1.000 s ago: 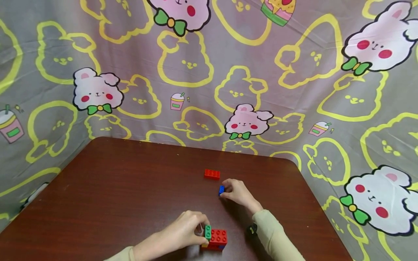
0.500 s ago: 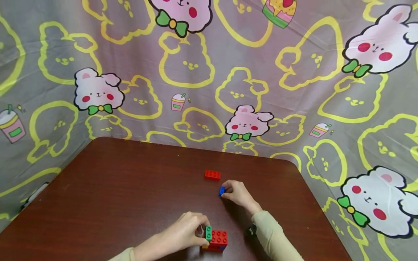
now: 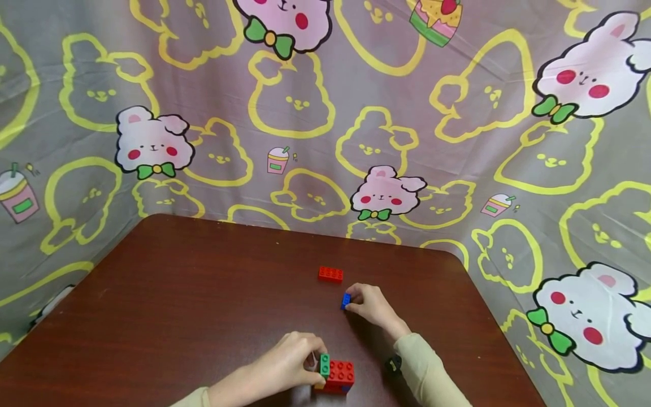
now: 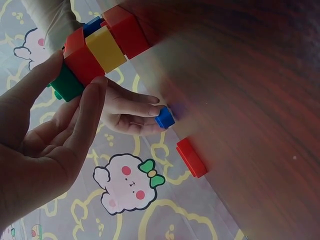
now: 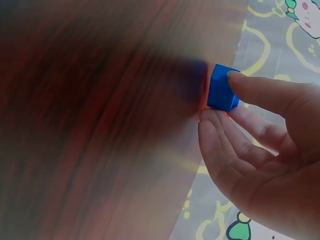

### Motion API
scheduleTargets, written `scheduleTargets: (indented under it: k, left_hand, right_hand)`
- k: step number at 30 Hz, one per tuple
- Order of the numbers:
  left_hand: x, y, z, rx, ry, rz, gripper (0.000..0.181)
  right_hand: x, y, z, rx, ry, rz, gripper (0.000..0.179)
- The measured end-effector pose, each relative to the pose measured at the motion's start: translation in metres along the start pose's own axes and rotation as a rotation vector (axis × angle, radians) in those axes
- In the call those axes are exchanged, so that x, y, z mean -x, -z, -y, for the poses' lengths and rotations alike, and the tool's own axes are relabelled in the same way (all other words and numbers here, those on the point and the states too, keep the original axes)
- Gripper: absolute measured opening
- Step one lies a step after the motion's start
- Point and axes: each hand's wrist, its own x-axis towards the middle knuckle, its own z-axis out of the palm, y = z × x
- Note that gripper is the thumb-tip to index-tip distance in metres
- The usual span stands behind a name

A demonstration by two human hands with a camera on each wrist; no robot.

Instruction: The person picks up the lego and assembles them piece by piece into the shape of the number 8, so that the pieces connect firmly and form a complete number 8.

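Observation:
Near the table's front edge stands a stack of building blocks, with a red block (image 3: pixel 342 371) and a green block (image 3: pixel 324 365) on top. My left hand (image 3: pixel 290 362) pinches the green block at the stack's left end. The left wrist view shows a yellow block (image 4: pixel 105 49) between red ones lower in the stack, plus a bit of blue. Farther back, my right hand (image 3: pixel 373 306) pinches a small blue block (image 3: pixel 346 301) between thumb and fingers. In the right wrist view the blue block (image 5: pixel 222 88) is close over the tabletop.
A loose red block (image 3: pixel 330 275) lies on the brown table (image 3: pixel 203 294) just beyond the right hand. Behind the table hangs a grey curtain (image 3: pixel 305 152) with bear and bunny prints. A dark wristband item (image 3: pixel 393 364) sits at the right sleeve.
Both hands keep their grips and hold almost still. The whole head view has shifted down by a few pixels.

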Motion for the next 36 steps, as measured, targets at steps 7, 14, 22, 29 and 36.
scheduleTargets:
  k: [7, 14, 22, 29, 36]
  left_hand:
    - [0.001, -0.001, -0.001, 0.004, 0.015, 0.006, 0.025]
    - [0.002, -0.001, -0.001, -0.017, -0.002, -0.007, 0.026]
    - [0.001, 0.0, -0.001, -0.011, -0.004, -0.006, 0.025]
    - [0.0, 0.001, -0.001, -0.009, 0.0, -0.001, 0.025]
    - [0.0, 0.001, 0.0, -0.02, -0.011, -0.005, 0.025]
  right_hand:
    - [0.009, 0.002, 0.003, 0.019, 0.026, 0.006, 0.024]
    - [0.015, 0.004, 0.011, 0.019, 0.07, 0.007, 0.025]
    - [0.026, 0.006, 0.021, 0.045, 0.118, 0.016, 0.026]
    - [0.036, 0.008, 0.026, 0.051, 0.147, 0.028, 0.026]
    - [0.046, 0.007, 0.026, 0.052, 0.152, 0.039, 0.025]
